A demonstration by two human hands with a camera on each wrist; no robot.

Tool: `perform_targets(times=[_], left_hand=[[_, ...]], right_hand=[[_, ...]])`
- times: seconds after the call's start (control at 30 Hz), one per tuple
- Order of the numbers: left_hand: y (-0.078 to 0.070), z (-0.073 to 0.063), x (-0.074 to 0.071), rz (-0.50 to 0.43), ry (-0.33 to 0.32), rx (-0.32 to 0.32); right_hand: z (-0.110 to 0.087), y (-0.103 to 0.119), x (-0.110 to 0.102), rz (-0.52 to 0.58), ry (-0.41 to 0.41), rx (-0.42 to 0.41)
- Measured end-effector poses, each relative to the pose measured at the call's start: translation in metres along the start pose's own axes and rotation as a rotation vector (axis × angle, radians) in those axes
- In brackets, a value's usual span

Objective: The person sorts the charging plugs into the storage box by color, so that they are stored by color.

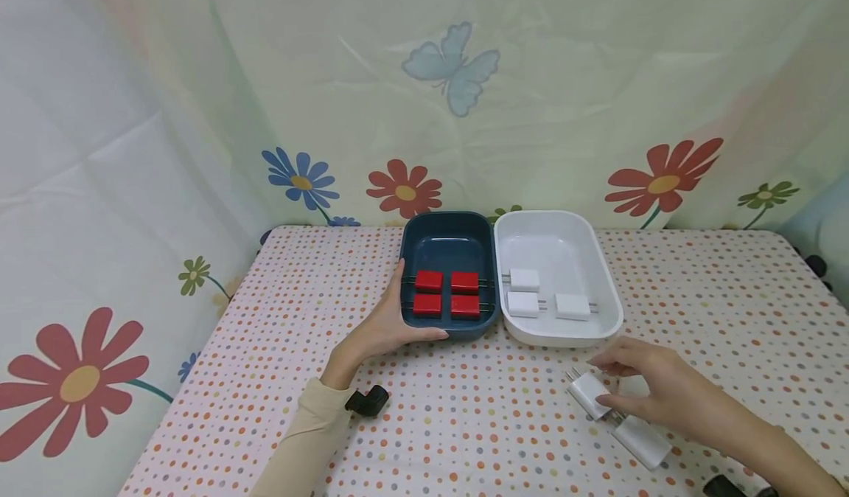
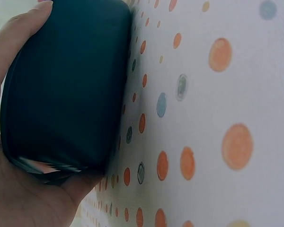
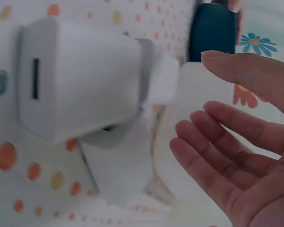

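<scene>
My left hand (image 1: 385, 320) grips the dark blue tray (image 1: 447, 224) at its left front corner, thumb along the front wall and fingers on the left side. Several red plug adapters (image 1: 427, 305) lie in its front half. Over by the white tray's front right corner, my right hand (image 1: 663, 386) hovers with thumb and fingers apart, nothing between them. Beneath and beside it lie a white charger plug (image 1: 589, 392), a second white charger plug (image 1: 641, 442) closer to me, and a third white charger plug (image 3: 118, 161), mostly hidden by the hand in the head view.
A white tray (image 1: 606, 290) stands right against the blue one and holds three white plugs (image 1: 573, 307). Both sit at the back of a dotted tablecloth (image 1: 464, 423), in front of a flowered curtain (image 1: 557, 113).
</scene>
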State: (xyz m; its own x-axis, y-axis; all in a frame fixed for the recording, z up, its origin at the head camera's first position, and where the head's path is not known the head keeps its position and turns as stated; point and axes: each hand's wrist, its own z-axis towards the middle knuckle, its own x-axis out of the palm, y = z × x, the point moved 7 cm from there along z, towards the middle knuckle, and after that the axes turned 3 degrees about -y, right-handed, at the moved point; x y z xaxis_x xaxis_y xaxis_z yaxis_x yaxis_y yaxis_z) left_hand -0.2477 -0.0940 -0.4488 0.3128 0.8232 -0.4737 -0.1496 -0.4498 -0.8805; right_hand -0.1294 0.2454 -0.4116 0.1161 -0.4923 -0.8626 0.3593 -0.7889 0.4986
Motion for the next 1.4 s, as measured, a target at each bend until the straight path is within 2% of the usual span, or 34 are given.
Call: perform_targets(times=[0.1, 0.23, 0.47, 0.9, 1.1, 1.27, 1.4], left_hand=[[-0.001, 0.000, 0.000, -0.006, 0.001, 0.004], [-0.002, 0.002, 0.002, -0.019, 0.006, 0.018], [-0.001, 0.002, 0.002, -0.015, 0.004, 0.008], [0.001, 0.001, 0.000, -0.002, -0.005, -0.015], [0.001, 0.001, 0.000, -0.023, -0.006, 0.001], [0.001, 0.002, 0.000, -0.035, -0.005, 0.014], [0.000, 0.002, 0.000, -0.040, -0.002, 0.024]], right_hand=[[0.000, 0.000, 0.011, -0.012, 0.013, 0.007], [0.002, 0.003, 0.019, -0.061, -0.015, 0.010], [0.004, -0.001, 0.028, -0.056, 0.019, 0.122], [0.007, 0.005, 0.030, -0.089, 0.002, 0.087], [0.006, 0.012, 0.022, -0.072, 0.001, 0.093], [0.010, 0.021, 0.007, -0.066, 0.026, 0.056], [0.016, 0.031, -0.008, -0.109, 0.019, 0.005]])
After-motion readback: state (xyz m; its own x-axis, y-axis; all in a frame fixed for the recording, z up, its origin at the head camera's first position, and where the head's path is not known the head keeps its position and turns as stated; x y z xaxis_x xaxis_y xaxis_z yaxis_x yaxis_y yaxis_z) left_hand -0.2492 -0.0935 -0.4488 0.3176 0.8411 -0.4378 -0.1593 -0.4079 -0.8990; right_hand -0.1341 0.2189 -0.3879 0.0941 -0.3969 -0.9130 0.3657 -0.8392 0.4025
